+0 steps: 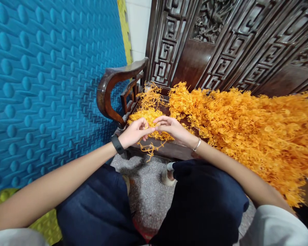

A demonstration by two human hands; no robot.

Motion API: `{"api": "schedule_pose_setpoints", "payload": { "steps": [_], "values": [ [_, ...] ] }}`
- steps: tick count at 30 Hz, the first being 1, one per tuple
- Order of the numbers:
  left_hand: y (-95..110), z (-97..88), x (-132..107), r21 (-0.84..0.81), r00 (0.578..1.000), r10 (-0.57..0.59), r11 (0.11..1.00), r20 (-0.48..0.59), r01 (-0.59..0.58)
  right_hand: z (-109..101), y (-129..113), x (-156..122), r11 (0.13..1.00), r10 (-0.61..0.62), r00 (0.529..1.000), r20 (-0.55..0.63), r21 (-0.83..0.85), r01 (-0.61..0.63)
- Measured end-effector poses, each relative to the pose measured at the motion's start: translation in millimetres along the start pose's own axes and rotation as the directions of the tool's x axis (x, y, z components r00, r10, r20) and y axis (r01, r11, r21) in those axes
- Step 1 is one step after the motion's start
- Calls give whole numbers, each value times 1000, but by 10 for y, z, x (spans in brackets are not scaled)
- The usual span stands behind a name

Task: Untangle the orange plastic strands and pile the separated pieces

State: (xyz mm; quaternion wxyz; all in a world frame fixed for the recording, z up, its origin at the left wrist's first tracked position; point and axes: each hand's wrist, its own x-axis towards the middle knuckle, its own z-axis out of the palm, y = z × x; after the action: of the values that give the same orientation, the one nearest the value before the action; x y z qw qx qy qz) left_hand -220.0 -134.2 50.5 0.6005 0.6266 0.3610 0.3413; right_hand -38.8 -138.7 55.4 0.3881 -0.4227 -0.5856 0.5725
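Note:
My left hand [138, 130] is closed, its fingers curled round a thin orange plastic branching stem [150, 149], part of which dangles below over the seat's front edge. My right hand [173, 129] meets it from the other side, thumb tip close to the left thumb, fingers bent in a pinch. Whatever lies between its fingertips is too small to make out. Right behind both hands, a small heap of yellow-orange plastic stems [150, 114] lies on the dark wooden seat [169, 148].
A large pile of similar orange pieces [248, 126] covers the bench to the right, against a carved wooden backrest [195, 61]. The curved armrest [106, 89] stands left of my hands. Blue foam matting [46, 85] lies farther left, and speckled floor [146, 188] shows between my knees.

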Motion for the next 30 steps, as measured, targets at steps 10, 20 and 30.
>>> {"api": "schedule_pose_setpoints", "payload": {
  "steps": [10, 20, 30],
  "values": [
    [-83, 22, 41, -22, 958, -151, 987, 243, 161, 3, 17, -42, 991, -86, 996, 13, -101, 87],
    [-30, 75, 13, 5, 997, -73, 997, 15, 73, -14, 34, -20, 994, -54, 998, 27, -94, 57],
    [9, 93, -27, 164, 994, -41, 986, 97, 24, -67, -39, -35, 993, -40, 998, 56, -113, 46]
  ]
}}
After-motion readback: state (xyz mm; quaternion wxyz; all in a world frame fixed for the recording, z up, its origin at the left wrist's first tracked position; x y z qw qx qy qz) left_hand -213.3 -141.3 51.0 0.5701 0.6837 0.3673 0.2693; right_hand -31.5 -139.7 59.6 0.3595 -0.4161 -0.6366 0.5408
